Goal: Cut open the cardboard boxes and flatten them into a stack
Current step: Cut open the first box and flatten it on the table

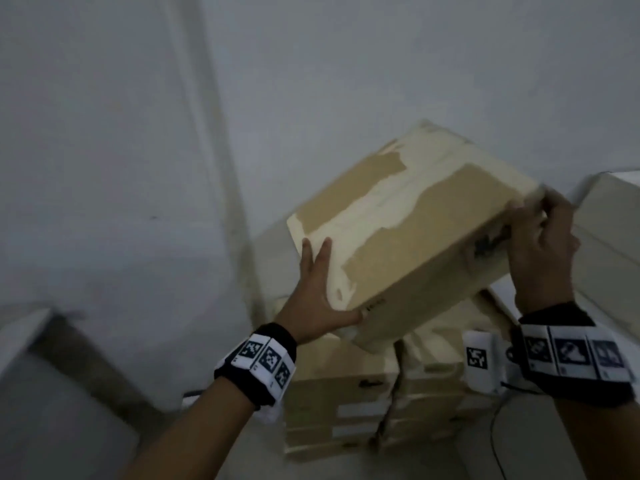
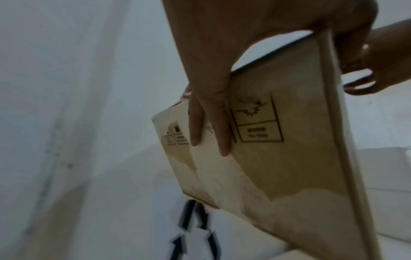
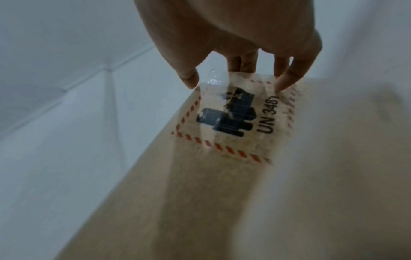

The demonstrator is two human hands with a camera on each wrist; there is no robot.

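Observation:
A brown cardboard box (image 1: 415,237) with torn pale tape on its top hangs tilted in the air between my two hands. My left hand (image 1: 322,289) lies with straight fingers (image 2: 213,119) flat against its printed left end face (image 2: 278,158), the thumb under the near corner. My right hand (image 1: 543,244) grips the box's far right corner, fingers curled over the edge. In the right wrist view the thumb and fingers (image 3: 284,81) pinch the edge beside a UN 3481 label (image 3: 233,119) on the box (image 3: 222,202). No cutting tool is in view.
Directly below the held box are stacks of closed cardboard boxes (image 1: 339,393) on the floor against a white wall. A large white box (image 1: 609,216) is at the right. A grey slab (image 1: 52,393) lies at the lower left, and a cable (image 1: 495,438) runs along the floor.

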